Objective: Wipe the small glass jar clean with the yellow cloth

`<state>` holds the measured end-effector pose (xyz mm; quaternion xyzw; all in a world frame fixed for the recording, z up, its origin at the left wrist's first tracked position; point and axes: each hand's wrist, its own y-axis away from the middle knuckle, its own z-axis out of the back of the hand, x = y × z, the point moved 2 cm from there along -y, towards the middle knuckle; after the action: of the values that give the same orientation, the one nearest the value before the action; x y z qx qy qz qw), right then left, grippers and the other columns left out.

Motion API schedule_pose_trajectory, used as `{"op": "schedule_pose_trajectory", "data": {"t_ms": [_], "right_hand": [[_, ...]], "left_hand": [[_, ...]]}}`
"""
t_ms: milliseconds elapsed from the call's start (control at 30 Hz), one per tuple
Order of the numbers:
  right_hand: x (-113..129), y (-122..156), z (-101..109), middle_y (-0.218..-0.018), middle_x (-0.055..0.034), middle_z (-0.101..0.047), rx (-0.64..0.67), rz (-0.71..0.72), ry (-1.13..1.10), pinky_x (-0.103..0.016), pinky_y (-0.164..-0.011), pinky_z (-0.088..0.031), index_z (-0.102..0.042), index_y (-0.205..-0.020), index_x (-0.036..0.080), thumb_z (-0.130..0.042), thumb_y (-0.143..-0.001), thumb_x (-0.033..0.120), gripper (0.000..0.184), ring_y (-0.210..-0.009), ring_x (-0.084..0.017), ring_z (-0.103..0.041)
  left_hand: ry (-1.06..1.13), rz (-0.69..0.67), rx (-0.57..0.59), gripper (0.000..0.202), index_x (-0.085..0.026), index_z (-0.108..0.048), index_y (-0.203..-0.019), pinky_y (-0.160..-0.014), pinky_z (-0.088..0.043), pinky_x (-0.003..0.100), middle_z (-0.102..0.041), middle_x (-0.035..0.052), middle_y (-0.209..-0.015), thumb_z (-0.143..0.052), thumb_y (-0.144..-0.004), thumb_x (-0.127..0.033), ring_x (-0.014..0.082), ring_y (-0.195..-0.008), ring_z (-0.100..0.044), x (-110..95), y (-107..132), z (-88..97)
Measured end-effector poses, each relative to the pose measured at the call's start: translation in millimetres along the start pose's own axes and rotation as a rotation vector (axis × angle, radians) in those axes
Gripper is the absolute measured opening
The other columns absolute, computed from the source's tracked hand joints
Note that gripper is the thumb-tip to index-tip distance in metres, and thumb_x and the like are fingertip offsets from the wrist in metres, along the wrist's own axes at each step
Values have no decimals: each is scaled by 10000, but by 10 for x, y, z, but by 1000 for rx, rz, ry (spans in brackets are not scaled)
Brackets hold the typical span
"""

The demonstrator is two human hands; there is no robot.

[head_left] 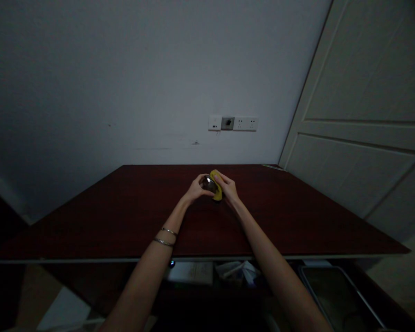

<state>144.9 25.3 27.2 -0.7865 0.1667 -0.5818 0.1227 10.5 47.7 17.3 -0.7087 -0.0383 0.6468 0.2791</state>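
My left hand is closed around a small, shiny, dark rounded cup or bowl, whose exact kind is hard to make out in the dim light. On its right side a yellow cloth presses against it. My right hand grips that cloth, thumb and fingers pinching it. Both hands are close together over the middle of the dark red tabletop. Fingers cover part of the shiny object.
Behind the table is a pale wall with sockets. A white panelled door stands at the right. Below the table's front edge, a white box and crumpled plastic lie on a shelf. A framed tray-like object is lower right.
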Motion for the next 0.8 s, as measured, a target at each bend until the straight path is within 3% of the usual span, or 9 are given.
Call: {"op": "schedule_pose_trajectory", "data": {"t_ms": [167,400,567,667,800], "right_hand": [[43,29,-44,-1134,-63,-591,57,129,103,-370,-953,-391,-633,-1016,187,-671,-616,387,449,-1061,-233,-536],[-93,-60,54,-1045,-89,-637,-28,-61,-100,-375,-898,-443,-637,-984,138,-677,-597,408,473,-966,-233,-590],[-66,-45,53,-1073,-80,-625,-23,-75,-76,-361,-909,-433,-624,-1007,147,-655,-615,422,480,-992,-222,-576],[-11,-24,36,-1140,-53,-588,69,-37,-61,-355,-947,-397,-583,-1082,179,-617,-658,396,478,-1060,-216,-535],[65,5,39,-1218,-12,-531,287,42,-22,-358,-981,-351,-506,-1178,237,-623,-629,272,563,-1135,-226,-473]], "left_hand": [[120,61,-79,749,-145,-474,-1062,-899,-394,385,-529,105,-1118,-768,-380,-48,212,-1011,-512,-21,20,8],[105,86,13,742,-147,-502,-1047,-891,-406,358,-557,95,-1085,-772,-366,-35,198,-991,-532,-34,47,-23],[96,164,32,707,-154,-500,-1086,-752,-475,310,-578,104,-1069,-771,-434,-107,188,-911,-569,-53,67,-1],[92,217,23,645,-161,-505,-1100,-651,-494,282,-591,109,-1053,-752,-505,-192,180,-839,-591,-62,73,39],[89,243,20,534,-131,-544,-1043,-578,-504,279,-615,108,-971,-718,-572,-309,170,-743,-602,-65,70,98]]}}
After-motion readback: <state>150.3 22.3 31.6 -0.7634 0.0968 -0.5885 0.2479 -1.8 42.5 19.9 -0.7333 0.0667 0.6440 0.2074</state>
